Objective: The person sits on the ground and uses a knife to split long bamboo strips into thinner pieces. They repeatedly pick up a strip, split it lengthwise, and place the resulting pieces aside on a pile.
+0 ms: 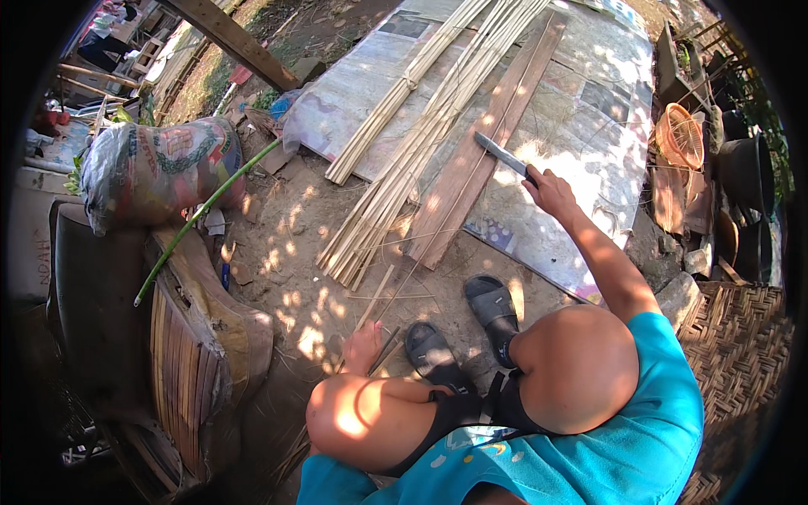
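Note:
My right hand (551, 194) is closed round the dark handle of a long-bladed knife (502, 156). The blade points left and away, over a brown wooden board (454, 202) and the printed sheet (581, 151) beneath it. Low beside my left knee, my left hand (362, 347) is closed on a thin bamboo strip (376, 296) that sticks out past the fingers; the knee partly covers that wrist. Left of the board lies a long bundle of pale split bamboo strips (421, 160), with a shorter tied bundle (370, 132) next to it.
A stuffed sack (164, 168) and a green stalk (206, 209) lie on the left, above a worn wooden piece (223, 328). At the right are an orange basket (680, 135), dark pots (747, 172) and a woven mat (741, 353). Loose slivers litter the dirt by my sandals (429, 347).

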Motion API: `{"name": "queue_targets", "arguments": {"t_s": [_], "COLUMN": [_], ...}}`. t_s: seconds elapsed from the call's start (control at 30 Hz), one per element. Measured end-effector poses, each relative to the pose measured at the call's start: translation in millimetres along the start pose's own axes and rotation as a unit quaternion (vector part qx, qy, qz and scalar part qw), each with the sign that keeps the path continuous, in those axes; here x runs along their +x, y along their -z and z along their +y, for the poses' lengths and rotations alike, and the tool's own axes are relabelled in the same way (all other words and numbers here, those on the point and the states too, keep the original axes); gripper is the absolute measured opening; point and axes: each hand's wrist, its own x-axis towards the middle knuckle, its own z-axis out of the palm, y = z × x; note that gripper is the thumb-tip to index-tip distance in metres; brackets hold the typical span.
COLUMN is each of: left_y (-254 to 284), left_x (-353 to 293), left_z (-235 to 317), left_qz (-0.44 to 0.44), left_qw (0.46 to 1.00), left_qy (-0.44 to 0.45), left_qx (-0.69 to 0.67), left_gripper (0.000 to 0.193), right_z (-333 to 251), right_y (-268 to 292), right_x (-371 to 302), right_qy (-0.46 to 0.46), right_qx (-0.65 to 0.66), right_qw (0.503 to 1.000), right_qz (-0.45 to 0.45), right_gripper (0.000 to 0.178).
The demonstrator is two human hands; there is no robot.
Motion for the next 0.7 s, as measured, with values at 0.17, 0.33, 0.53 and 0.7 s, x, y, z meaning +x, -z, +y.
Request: {"name": "queue_targets", "arguments": {"t_s": [0.17,0.33,0.53,0.7], "left_y": [7,-17,-1,12], "left_x": [-8,-76,-35,-39], "left_z": [13,-88,-45,-40], "left_qz": [0.017,0.003,0.034,0.03], "left_qw": [0.998,0.991,0.996,0.987], "left_qy": [0.017,0.096,0.015,0.084], "left_qx": [-0.063,-0.091,-0.08,-0.131], "left_gripper": [0.044,0.044,0.044,0.04], "right_z": [-32,69,-30,-107], "right_y": [-10,49,3,-40], "right_x": [16,61,2,-79], "right_qy": [0.093,-0.151,-0.01,0.213], "right_qx": [0.013,-0.062,0.055,0.05], "right_qw": [0.995,0.986,0.998,0.972], "right_qz": [-0.02,0.039,-0.02,-0.088], "right_gripper": [0.035,0.036,0.038,0.036]}}
